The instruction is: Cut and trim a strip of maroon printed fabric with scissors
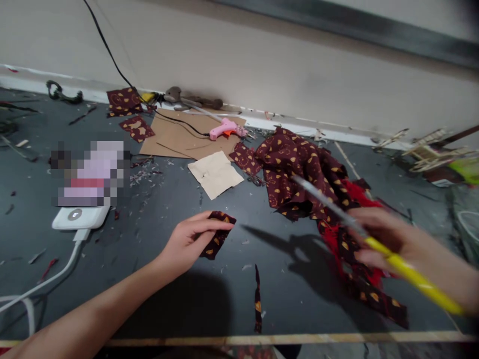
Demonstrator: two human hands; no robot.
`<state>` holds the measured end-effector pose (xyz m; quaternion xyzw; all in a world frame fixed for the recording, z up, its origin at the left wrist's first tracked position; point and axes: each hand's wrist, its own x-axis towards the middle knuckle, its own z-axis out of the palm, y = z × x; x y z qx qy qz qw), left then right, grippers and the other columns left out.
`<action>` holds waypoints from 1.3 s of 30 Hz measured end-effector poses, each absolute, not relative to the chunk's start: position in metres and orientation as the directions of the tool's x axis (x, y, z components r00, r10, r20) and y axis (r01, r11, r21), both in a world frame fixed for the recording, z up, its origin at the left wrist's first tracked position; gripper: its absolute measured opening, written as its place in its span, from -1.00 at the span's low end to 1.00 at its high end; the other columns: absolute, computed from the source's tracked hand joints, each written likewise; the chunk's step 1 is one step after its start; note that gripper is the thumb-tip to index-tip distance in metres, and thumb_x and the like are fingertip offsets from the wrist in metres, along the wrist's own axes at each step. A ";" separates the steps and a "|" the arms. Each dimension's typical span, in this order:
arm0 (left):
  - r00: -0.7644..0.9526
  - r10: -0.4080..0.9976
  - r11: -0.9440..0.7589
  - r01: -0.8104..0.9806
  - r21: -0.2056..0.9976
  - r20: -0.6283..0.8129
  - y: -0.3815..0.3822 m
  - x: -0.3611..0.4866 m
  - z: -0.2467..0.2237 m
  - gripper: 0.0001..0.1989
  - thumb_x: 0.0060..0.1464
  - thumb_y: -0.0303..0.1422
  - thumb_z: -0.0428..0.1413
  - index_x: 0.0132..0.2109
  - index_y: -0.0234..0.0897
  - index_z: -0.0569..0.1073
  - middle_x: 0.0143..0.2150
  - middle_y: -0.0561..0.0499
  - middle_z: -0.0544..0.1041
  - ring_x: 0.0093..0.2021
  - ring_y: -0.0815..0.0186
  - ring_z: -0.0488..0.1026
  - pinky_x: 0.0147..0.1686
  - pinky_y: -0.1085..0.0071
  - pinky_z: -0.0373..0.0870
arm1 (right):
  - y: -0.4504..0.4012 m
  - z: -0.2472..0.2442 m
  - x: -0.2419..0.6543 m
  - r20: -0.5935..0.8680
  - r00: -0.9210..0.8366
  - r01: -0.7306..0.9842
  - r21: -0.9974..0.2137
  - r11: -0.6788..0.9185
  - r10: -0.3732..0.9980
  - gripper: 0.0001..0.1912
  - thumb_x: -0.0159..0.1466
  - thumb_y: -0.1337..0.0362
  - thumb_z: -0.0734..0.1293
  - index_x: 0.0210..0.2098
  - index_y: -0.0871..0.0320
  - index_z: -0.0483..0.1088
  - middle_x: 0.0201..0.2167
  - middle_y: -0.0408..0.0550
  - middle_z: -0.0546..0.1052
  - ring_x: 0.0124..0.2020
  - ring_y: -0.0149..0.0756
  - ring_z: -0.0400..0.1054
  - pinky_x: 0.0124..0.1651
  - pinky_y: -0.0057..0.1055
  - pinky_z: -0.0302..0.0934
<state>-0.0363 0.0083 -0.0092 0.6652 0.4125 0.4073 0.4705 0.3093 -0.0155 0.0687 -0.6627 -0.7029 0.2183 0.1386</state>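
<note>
A: Left hand [190, 234]?
B: One, low over the middle of the worktop [164, 311], forearm entering from the lower left, fingers pointing right. Grip: narrow, thumb and fingers pinching one small maroon cloth piece [217, 244] with a yellow-gold print.
A: Right hand [389, 239]?
B: One, raised at the right, fingers curled. Grip: closed round one yellow-handled cutting tool [415, 279], silver blade angled up and to the left, its shadow on the worktop. Motion blur here; scissors or knife, I cannot tell.
A: Containers?
B: One clear vessel [470, 219], cut off by the right edge; contents not legible.
A: Surface?
B: Worktop, dark grey, pale front edge, strewn with clippings. One heap of matching cloth [292, 164], crumpled, beyond the tool, with red fringe [333, 244] near the right hand. One narrow cloth strip [257, 304], near the front edge. One cream square [215, 172], beyond the left hand. One brown board [179, 134], bearing a pink glue gun [228, 128] with a black cord [108, 47]. Two printed scraps [137, 128], left of the board. One white block [80, 218], far left, with a white cable [71, 269] plugged in.
A: Room?
B: One pale wall [232, 60] behind, crossed by a grey band [355, 25] at upper right.
</note>
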 end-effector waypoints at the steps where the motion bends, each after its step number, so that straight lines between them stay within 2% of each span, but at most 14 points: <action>1: 0.308 0.939 -0.212 0.166 0.963 0.153 0.008 -0.037 -0.009 -0.69 0.11 -0.50 -0.04 -0.23 -0.22 0.60 -0.16 -0.06 0.57 -0.22 0.35 0.51 -0.22 0.48 0.44 | -0.009 0.066 0.292 -0.163 -0.139 0.853 -0.521 0.035 0.977 -0.51 0.03 -0.15 0.36 -0.12 -0.06 0.37 -0.29 0.08 0.52 -0.34 -0.13 0.45 -0.32 -0.29 0.33; 3: 0.258 0.953 -0.210 0.183 0.960 0.160 0.008 -0.038 -0.009 -0.70 0.11 -0.49 -0.04 -0.24 -0.24 0.60 -0.18 -0.07 0.58 -0.25 0.35 0.52 -0.27 0.50 0.44 | 0.007 0.060 0.258 -0.136 -0.249 0.825 -0.549 0.136 0.959 -0.48 0.10 -0.06 0.35 -0.01 0.01 0.31 -0.18 0.07 0.49 -0.20 -0.10 0.43 -0.18 -0.26 0.34; 5: 0.207 0.960 -0.233 0.218 0.948 0.189 0.008 -0.039 -0.009 -0.70 0.09 -0.51 -0.03 -0.26 -0.24 0.61 -0.22 -0.06 0.58 -0.25 0.36 0.52 -0.27 0.52 0.44 | 0.021 0.056 0.233 -0.046 -0.356 0.800 -0.531 0.279 0.933 -0.46 0.09 -0.01 0.37 0.02 0.04 0.30 -0.07 0.04 0.44 -0.10 -0.10 0.38 -0.07 -0.25 0.30; 8: 0.152 0.963 -0.256 0.256 0.932 0.222 0.009 -0.041 -0.009 -0.70 0.07 -0.53 -0.02 -0.27 -0.22 0.61 -0.27 -0.03 0.58 -0.28 0.38 0.51 -0.30 0.55 0.42 | 0.034 0.049 0.223 -0.028 -0.420 0.816 -0.450 0.363 0.907 -0.45 0.07 0.00 0.40 0.01 0.03 0.31 -0.07 0.00 0.44 -0.13 -0.16 0.38 -0.08 -0.29 0.29; 11: 0.149 0.959 -0.272 0.254 0.928 0.240 0.010 -0.043 -0.008 -0.69 0.08 -0.55 -0.02 -0.26 -0.21 0.61 -0.26 -0.01 0.58 -0.30 0.40 0.51 -0.34 0.58 0.41 | 0.035 0.039 0.235 -0.079 -0.420 0.846 -0.396 0.358 0.904 -0.40 0.04 -0.08 0.40 0.01 0.03 0.31 -0.10 0.00 0.45 -0.15 -0.16 0.39 -0.09 -0.29 0.30; 15: 0.189 0.942 -0.317 0.225 0.921 0.278 0.010 -0.045 -0.008 -0.69 0.11 -0.56 -0.01 -0.19 -0.18 0.59 -0.23 -0.02 0.58 -0.25 0.37 0.50 -0.32 0.57 0.39 | 0.027 0.025 0.252 -0.139 -0.420 0.858 -0.383 0.343 0.897 -0.35 0.02 -0.14 0.38 0.02 0.03 0.33 -0.08 0.03 0.46 -0.10 -0.10 0.39 -0.04 -0.25 0.29; 19: 0.190 0.958 -0.253 0.209 0.945 0.215 0.008 -0.046 -0.008 -0.73 0.13 -0.53 0.02 -0.22 -0.17 0.59 -0.24 -0.01 0.58 -0.28 0.37 0.50 -0.40 0.57 0.36 | 0.022 0.018 0.254 -0.162 -0.446 0.840 -0.416 0.349 0.880 -0.36 -0.01 -0.16 0.39 -0.01 0.00 0.38 -0.10 0.02 0.49 -0.11 -0.08 0.41 -0.11 -0.28 0.34; 23: 0.219 0.953 -0.252 0.187 0.949 0.210 0.007 -0.045 -0.008 -0.70 0.13 -0.56 0.01 -0.20 -0.14 0.59 -0.19 0.01 0.58 -0.25 0.37 0.51 -0.32 0.55 0.39 | 0.022 0.016 0.254 -0.174 -0.458 0.827 -0.443 0.346 0.872 -0.37 0.00 -0.19 0.36 -0.02 0.00 0.40 -0.12 0.05 0.50 -0.14 -0.05 0.42 -0.20 -0.29 0.36; 28: 0.285 0.925 -0.316 0.204 0.927 0.252 0.007 -0.045 -0.008 -0.63 0.12 -0.62 0.00 -0.15 -0.07 0.56 -0.09 0.08 0.56 -0.11 0.40 0.49 -0.20 0.59 0.38 | 0.021 0.014 0.257 -0.178 -0.462 0.816 -0.470 0.337 0.869 -0.36 0.01 -0.21 0.35 -0.02 0.00 0.40 -0.10 0.02 0.48 -0.13 -0.06 0.41 -0.18 -0.31 0.33; 33: 0.325 0.888 -0.402 0.209 0.891 0.324 0.006 -0.045 -0.009 -0.59 0.09 -0.68 -0.01 -0.13 -0.09 0.55 -0.14 0.08 0.56 -0.13 0.43 0.48 -0.17 0.60 0.37 | 0.019 0.014 0.256 -0.153 -0.495 0.805 -0.451 0.385 0.855 -0.36 0.02 -0.22 0.33 -0.02 0.00 0.40 -0.11 0.03 0.48 -0.07 -0.04 0.38 -0.19 -0.33 0.31; 39: 0.354 0.867 -0.444 0.225 0.867 0.351 0.006 -0.046 -0.009 -0.62 0.09 -0.67 -0.01 -0.13 -0.15 0.55 -0.15 0.04 0.57 -0.15 0.39 0.48 -0.16 0.55 0.38 | 0.017 0.016 0.254 -0.144 -0.496 0.793 -0.477 0.379 0.856 -0.39 0.00 -0.17 0.37 -0.03 0.00 0.42 -0.17 -0.01 0.51 -0.17 -0.09 0.41 -0.24 -0.36 0.30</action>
